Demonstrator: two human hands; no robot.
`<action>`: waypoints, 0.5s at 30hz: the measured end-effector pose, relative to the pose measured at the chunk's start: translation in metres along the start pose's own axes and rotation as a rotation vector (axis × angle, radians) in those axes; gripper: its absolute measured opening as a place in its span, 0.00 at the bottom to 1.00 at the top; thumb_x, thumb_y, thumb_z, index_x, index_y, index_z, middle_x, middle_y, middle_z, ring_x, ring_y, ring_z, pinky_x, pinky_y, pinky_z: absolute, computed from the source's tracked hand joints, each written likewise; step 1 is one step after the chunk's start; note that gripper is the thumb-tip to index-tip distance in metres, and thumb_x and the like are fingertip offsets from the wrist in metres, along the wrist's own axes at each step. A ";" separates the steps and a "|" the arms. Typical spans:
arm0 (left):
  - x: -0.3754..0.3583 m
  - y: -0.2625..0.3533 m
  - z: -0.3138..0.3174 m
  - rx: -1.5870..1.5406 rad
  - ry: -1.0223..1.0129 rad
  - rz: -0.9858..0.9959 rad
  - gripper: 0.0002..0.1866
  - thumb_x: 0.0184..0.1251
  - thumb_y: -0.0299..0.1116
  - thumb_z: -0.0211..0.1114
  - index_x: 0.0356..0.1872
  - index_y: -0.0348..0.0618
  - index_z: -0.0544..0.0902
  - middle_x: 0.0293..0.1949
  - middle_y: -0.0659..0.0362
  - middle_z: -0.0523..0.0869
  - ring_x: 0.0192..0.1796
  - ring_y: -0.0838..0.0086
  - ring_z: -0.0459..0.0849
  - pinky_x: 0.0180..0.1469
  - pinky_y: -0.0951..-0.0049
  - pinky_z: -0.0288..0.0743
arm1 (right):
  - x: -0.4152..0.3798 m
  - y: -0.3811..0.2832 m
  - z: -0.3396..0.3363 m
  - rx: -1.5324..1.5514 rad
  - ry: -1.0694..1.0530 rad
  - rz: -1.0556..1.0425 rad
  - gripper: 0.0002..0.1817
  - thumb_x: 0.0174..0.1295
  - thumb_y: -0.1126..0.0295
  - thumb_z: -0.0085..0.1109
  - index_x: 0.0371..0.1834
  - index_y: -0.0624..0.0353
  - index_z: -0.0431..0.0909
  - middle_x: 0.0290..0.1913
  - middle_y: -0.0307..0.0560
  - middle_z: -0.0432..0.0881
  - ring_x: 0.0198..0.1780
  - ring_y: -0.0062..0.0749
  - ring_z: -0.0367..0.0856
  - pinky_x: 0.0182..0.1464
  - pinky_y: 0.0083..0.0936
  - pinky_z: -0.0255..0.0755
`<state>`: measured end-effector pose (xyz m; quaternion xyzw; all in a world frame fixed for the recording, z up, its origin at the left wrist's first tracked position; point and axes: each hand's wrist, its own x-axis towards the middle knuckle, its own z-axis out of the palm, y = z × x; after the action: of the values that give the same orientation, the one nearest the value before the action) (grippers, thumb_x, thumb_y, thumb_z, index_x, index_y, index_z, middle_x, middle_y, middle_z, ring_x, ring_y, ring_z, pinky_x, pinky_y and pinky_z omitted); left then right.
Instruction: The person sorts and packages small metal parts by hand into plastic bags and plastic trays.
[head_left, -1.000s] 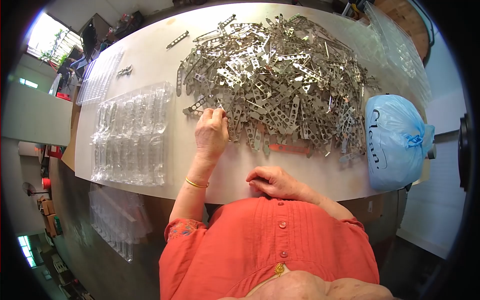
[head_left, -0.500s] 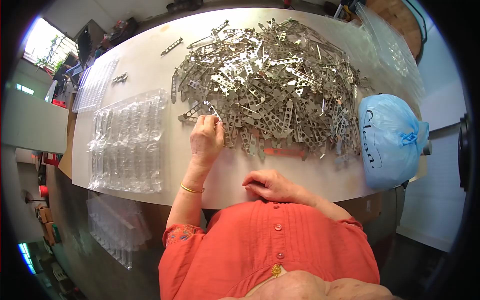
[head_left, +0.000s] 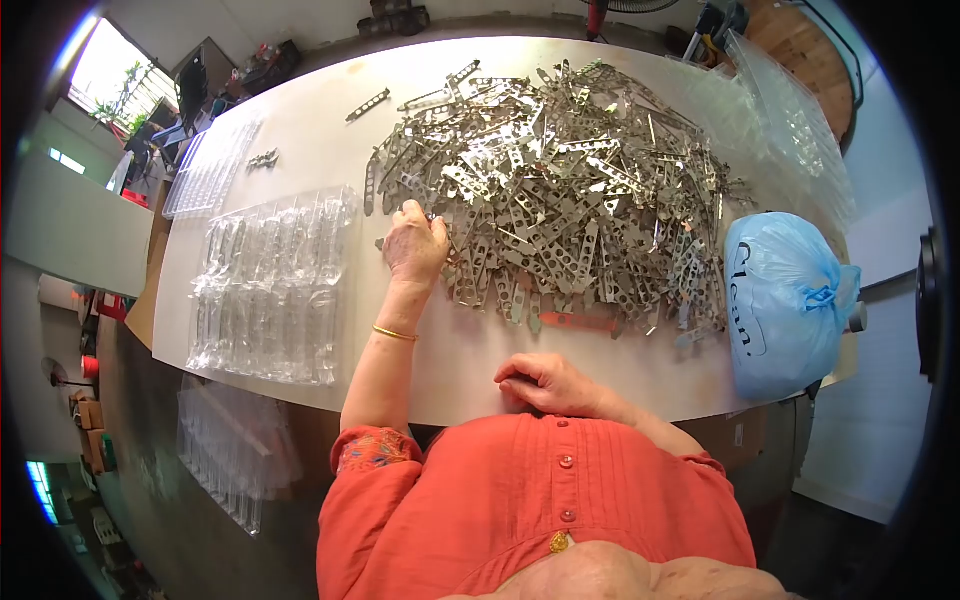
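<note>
A big heap of flat metal strips with round holes (head_left: pixel 560 200) covers the middle of the table. My left hand (head_left: pixel 415 245) is at the heap's left edge, its fingers closed on a metal strip (head_left: pixel 431 216), of which only a small piece shows at the fingertips. The end of another strip (head_left: pixel 380 244) sticks out beside that hand. Resting on the table near its front edge, my right hand (head_left: pixel 545 383) has its fingers curled in, and nothing shows in it. An orange-red flat piece (head_left: pixel 580 322) lies at the heap's near edge.
Left of the heap are a clear plastic tray (head_left: pixel 270 290), another clear tray (head_left: pixel 212 165) and a few small metal pieces (head_left: pixel 263 159). One strip (head_left: pixel 368 105) lies apart. A tied blue bag (head_left: pixel 785 310) stands at right, with clear plastic sheets (head_left: pixel 790 130) behind it.
The camera view has tipped, so the table sits lower in the frame. My left hand has moved forward along the heap's left edge and covers strips seen before. My right hand stays put.
</note>
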<state>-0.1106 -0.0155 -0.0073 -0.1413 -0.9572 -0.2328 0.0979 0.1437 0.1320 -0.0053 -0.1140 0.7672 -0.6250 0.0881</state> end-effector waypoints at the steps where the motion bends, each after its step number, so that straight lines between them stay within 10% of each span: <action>1: 0.002 -0.002 0.002 0.015 -0.002 0.002 0.14 0.68 0.40 0.63 0.37 0.37 0.76 0.39 0.42 0.84 0.40 0.46 0.86 0.43 0.50 0.81 | 0.000 -0.001 0.000 0.015 0.001 0.026 0.06 0.68 0.75 0.62 0.46 0.61 0.80 0.35 0.46 0.85 0.33 0.31 0.85 0.36 0.29 0.78; 8: 0.001 -0.012 -0.009 -0.078 0.071 0.024 0.09 0.65 0.34 0.61 0.36 0.36 0.77 0.35 0.42 0.86 0.38 0.46 0.87 0.42 0.50 0.81 | -0.001 -0.002 -0.002 -0.010 -0.051 0.029 0.06 0.69 0.75 0.61 0.46 0.62 0.80 0.34 0.46 0.85 0.33 0.28 0.84 0.36 0.26 0.78; 15: -0.020 0.017 -0.049 -1.065 -0.329 -0.079 0.06 0.72 0.30 0.64 0.39 0.38 0.82 0.29 0.59 0.86 0.26 0.78 0.83 0.32 0.77 0.77 | 0.009 -0.025 -0.030 0.212 0.138 0.066 0.08 0.72 0.78 0.58 0.51 0.62 0.79 0.38 0.38 0.84 0.34 0.18 0.83 0.34 0.18 0.79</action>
<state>-0.0800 -0.0287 0.0376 -0.1698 -0.7147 -0.6625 -0.1464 0.1286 0.1532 0.0249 -0.0355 0.7044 -0.7057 0.0669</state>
